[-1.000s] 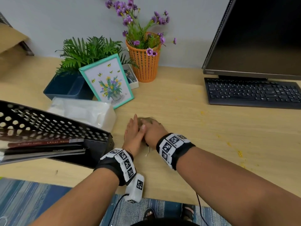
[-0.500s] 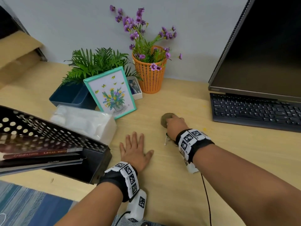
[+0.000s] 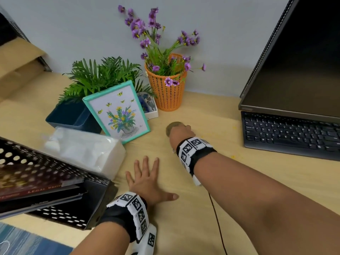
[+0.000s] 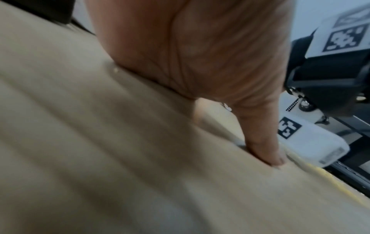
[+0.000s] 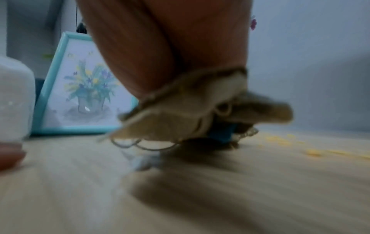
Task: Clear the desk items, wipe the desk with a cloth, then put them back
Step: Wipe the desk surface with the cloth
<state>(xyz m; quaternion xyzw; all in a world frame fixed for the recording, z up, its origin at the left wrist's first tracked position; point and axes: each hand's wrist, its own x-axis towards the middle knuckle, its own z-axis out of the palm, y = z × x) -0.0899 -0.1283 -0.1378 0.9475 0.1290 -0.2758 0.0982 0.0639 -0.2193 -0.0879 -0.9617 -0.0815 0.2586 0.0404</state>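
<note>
My right hand (image 3: 182, 134) grips a bunched brown-beige cloth (image 3: 173, 126) and presses it on the wooden desk (image 3: 184, 208), between the picture frame and the keyboard. In the right wrist view the cloth (image 5: 190, 114) is crumpled under my palm (image 5: 170, 47), with frayed threads trailing on the wood. My left hand (image 3: 147, 178) lies flat on the desk, fingers spread, nearer the front edge and apart from the cloth. The left wrist view shows that palm (image 4: 200, 55) and thumb (image 4: 264, 142) resting on the wood. Yellow crumbs (image 3: 233, 157) dot the desk right of the cloth.
A teal picture frame (image 3: 117, 111), a fern in a blue planter (image 3: 73, 116), an orange flower basket (image 3: 166, 91) and a small white box (image 3: 150, 107) stand at the back. A tissue pack (image 3: 84, 150) and black book tray (image 3: 55, 181) sit left. Monitor (image 3: 294, 61) and keyboard (image 3: 290, 133) stand right.
My right hand has slid the cloth away from me toward the back of the desk. My left hand has parted from it and now lies flat, fingers spread.
</note>
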